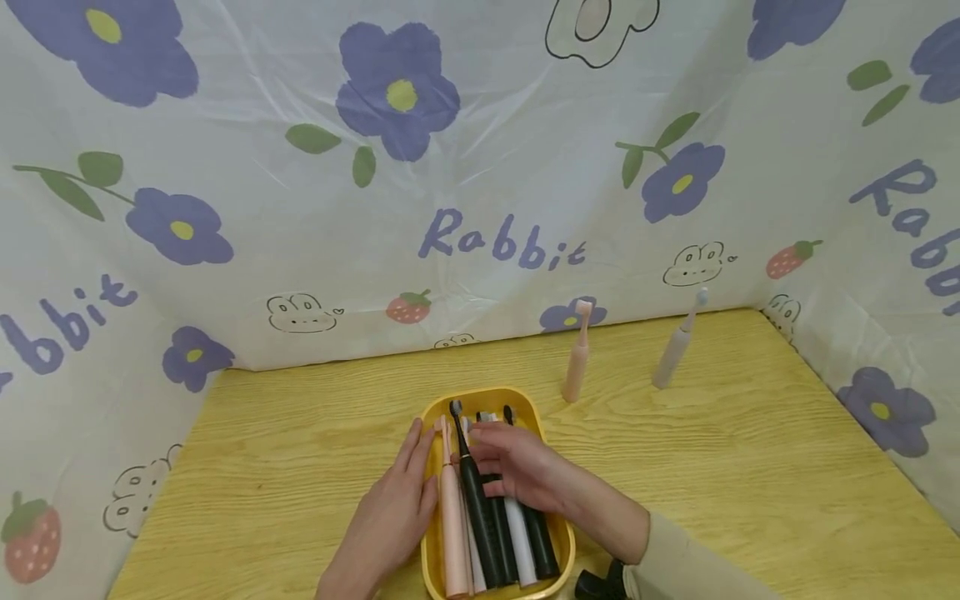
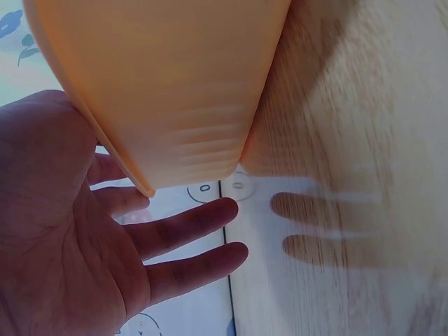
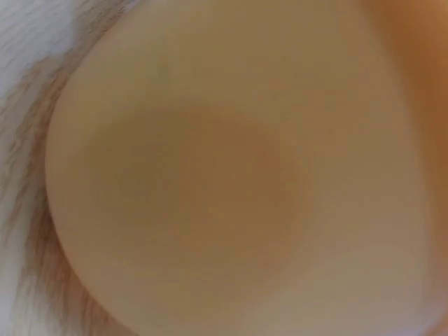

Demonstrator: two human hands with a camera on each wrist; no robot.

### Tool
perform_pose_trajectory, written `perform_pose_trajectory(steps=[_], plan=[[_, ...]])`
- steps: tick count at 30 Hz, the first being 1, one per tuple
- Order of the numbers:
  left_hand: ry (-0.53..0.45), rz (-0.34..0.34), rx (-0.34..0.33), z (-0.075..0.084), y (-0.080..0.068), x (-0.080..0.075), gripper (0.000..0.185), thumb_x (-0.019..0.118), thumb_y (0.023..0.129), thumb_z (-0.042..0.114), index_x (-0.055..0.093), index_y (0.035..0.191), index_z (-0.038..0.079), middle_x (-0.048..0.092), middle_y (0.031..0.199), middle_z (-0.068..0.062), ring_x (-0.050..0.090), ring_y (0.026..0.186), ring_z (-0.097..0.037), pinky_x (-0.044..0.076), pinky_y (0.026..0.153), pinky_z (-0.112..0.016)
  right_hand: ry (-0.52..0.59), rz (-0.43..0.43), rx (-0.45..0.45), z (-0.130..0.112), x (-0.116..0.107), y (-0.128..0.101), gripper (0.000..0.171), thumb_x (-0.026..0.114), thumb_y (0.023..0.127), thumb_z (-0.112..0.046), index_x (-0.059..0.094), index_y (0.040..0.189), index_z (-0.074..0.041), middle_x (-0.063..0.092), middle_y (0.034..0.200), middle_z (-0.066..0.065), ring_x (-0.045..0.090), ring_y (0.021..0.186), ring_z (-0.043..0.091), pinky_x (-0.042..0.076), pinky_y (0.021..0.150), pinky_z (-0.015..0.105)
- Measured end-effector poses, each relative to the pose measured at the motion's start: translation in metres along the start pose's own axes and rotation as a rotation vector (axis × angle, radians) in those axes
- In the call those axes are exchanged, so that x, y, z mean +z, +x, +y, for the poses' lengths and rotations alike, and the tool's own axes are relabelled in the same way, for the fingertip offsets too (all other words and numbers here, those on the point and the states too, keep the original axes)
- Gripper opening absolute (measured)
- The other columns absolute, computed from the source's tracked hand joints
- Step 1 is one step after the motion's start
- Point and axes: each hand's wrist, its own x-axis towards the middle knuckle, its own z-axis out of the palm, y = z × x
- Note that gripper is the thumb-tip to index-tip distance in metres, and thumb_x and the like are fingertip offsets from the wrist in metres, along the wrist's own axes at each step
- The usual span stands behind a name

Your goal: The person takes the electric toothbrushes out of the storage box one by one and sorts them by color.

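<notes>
A yellow tray [image 1: 482, 395] lies on the wooden table near its front edge. Several electric toothbrushes lie in it side by side: a pink one [image 1: 452, 533], a black one [image 1: 480, 517], a white one [image 1: 520, 542] and another black one [image 1: 542, 542]. My left hand [image 1: 401, 496] lies flat against the tray's outer left wall. In the left wrist view the fingers of that left hand [image 2: 140, 238] are straight under the tray [image 2: 168, 91]. My right hand [image 1: 513, 462] hovers over the brushes with bent fingers. Its fingertips are at the black brush, and any grip is hidden.
Two toothbrushes stand upright behind the tray, a pink one [image 1: 577, 358] and a pale grey one [image 1: 675, 350]. Flower-printed sheeting [image 1: 480, 208] walls the table on three sides. The right wrist view is a close orange blur.
</notes>
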Motion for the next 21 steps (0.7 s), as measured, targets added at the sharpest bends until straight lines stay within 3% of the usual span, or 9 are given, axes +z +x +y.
perform_pose_trajectory(steps=[3, 6, 11, 17, 21], plan=[[0.004, -0.004, -0.002, 0.001, 0.0, 0.0, 0.059, 0.057, 0.104, 0.019, 0.037, 0.159, 0.006, 0.026, 0.167, -0.015, 0.06, 0.123, -0.04, 0.052, 0.096, -0.055, 0.006, -0.022, -0.004, 0.0, -0.001, -0.003, 0.066, 0.055, 0.105, -0.018, 0.022, 0.159, 0.003, 0.066, 0.13, 0.02, 0.066, 0.103, 0.022, 0.052, 0.071, 0.031], [0.009, -0.015, -0.008, 0.002, 0.0, -0.001, 0.06, 0.057, 0.104, 0.02, 0.037, 0.159, 0.005, 0.025, 0.167, -0.016, 0.06, 0.123, -0.04, 0.052, 0.096, -0.055, -0.001, -0.041, -0.01, -0.001, -0.002, -0.008, 0.067, 0.057, 0.102, -0.011, 0.022, 0.158, 0.002, 0.07, 0.123, 0.017, 0.068, 0.105, 0.023, 0.055, 0.071, 0.033], [0.012, -0.024, -0.018, 0.004, 0.001, -0.002, 0.061, 0.058, 0.104, 0.02, 0.037, 0.159, 0.006, 0.025, 0.167, -0.016, 0.06, 0.123, -0.04, 0.052, 0.096, -0.055, -0.038, -0.104, -0.021, -0.003, -0.005, -0.02, 0.068, 0.056, 0.101, -0.002, 0.02, 0.159, 0.003, 0.068, 0.122, 0.015, 0.069, 0.107, 0.023, 0.058, 0.072, 0.033], [0.002, -0.02, -0.017, 0.003, 0.001, -0.002, 0.06, 0.058, 0.104, 0.019, 0.038, 0.158, 0.005, 0.027, 0.167, -0.015, 0.063, 0.12, -0.038, 0.054, 0.093, -0.053, -0.104, -0.229, 0.0, -0.003, -0.005, -0.032, 0.055, 0.054, 0.101, 0.004, 0.035, 0.153, 0.005, 0.068, 0.122, 0.012, 0.068, 0.108, 0.022, 0.059, 0.077, 0.035], [-0.004, -0.016, -0.018, 0.003, 0.001, -0.002, 0.06, 0.059, 0.104, 0.019, 0.038, 0.159, 0.006, 0.027, 0.167, -0.015, 0.064, 0.118, -0.037, 0.055, 0.09, -0.052, -0.155, -0.242, -0.008, -0.003, -0.003, -0.039, 0.052, 0.054, 0.102, 0.004, 0.039, 0.152, 0.004, 0.068, 0.12, 0.013, 0.068, 0.11, 0.025, 0.059, 0.078, 0.038]])
